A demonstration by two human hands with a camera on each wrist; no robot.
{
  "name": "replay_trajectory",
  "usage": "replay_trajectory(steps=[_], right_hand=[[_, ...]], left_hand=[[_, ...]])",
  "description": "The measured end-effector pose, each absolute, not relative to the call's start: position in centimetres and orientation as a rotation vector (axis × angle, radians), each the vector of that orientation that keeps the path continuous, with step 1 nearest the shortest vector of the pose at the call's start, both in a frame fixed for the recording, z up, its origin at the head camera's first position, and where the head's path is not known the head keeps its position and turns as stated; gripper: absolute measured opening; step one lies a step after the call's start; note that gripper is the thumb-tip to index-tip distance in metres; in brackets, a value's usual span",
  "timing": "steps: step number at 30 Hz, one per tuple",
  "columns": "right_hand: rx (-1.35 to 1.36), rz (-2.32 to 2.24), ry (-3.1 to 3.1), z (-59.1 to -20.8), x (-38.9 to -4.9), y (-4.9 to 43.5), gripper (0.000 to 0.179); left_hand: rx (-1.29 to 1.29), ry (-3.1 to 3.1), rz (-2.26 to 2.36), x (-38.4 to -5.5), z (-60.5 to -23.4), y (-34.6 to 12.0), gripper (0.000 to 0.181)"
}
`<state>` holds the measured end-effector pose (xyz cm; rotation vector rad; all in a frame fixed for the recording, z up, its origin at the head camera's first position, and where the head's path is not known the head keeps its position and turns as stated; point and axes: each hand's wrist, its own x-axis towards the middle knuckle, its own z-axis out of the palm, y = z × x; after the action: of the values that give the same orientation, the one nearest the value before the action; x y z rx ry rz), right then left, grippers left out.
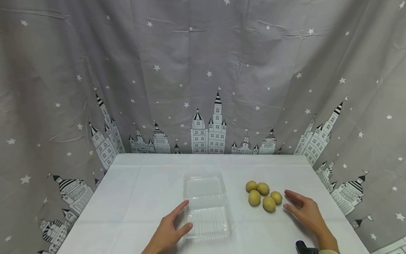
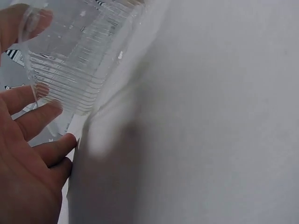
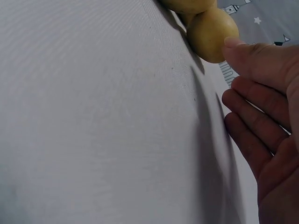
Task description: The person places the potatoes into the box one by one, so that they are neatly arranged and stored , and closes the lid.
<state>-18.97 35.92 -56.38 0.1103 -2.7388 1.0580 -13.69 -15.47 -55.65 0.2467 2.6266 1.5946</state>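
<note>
An unfolded clear plastic clamshell container [image 1: 207, 220] lies on the white table, its two halves spread front and back. My left hand [image 1: 168, 229] is at its left side, thumb and fingers spread along the edge of the front half. In the left wrist view, the ribbed wall of the container [image 2: 70, 70] overlaps the fingertips. Several smooth, roundish yellow-brown things, like small potatoes [image 1: 269, 204], sit in a loose cluster right of the container. Just right of them is my right hand [image 1: 305, 211], fingers loosely extended and thumb apart, holding nothing.
White cloth covers the table [image 1: 136, 201]. Behind it and at both sides hangs a grey curtain [image 1: 171, 77] printed with stars and castles. A black device [image 1: 305, 248] shows at my right wrist.
</note>
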Motion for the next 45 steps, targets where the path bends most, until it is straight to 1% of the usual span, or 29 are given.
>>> replay_trajectory(steps=[4, 11, 17, 26, 34, 45], right_hand=[[0.119, 1.079, -2.742, -56.4, -19.2, 35.5, 0.059], [0.123, 1.074, -2.77, -56.4, -19.5, 34.9, 0.06], [0.131, 1.066, -2.782, -56.2, -19.9, 34.4, 0.059], [0.126, 1.015, -2.78, -56.2, -20.0, 33.8, 0.05], [0.147, 1.023, -2.727, -56.1, -20.0, 33.7, 0.046], [0.024, 1.073, -2.757, -55.6, -19.2, 34.4, 0.048]], left_hand=[[0.245, 2.653, 1.57, -13.9, -55.7, -15.7, 0.08], [0.255, 2.661, 1.554, -14.4, -55.9, -15.7, 0.082], [0.285, 2.632, 1.578, -14.6, -56.1, -15.8, 0.082], [0.334, 2.604, 1.534, -14.7, -55.8, -15.9, 0.083], [0.345, 2.562, 1.551, -14.7, -55.6, -15.8, 0.079], [0.341, 2.535, 1.59, -14.9, -56.1, -16.0, 0.077]])
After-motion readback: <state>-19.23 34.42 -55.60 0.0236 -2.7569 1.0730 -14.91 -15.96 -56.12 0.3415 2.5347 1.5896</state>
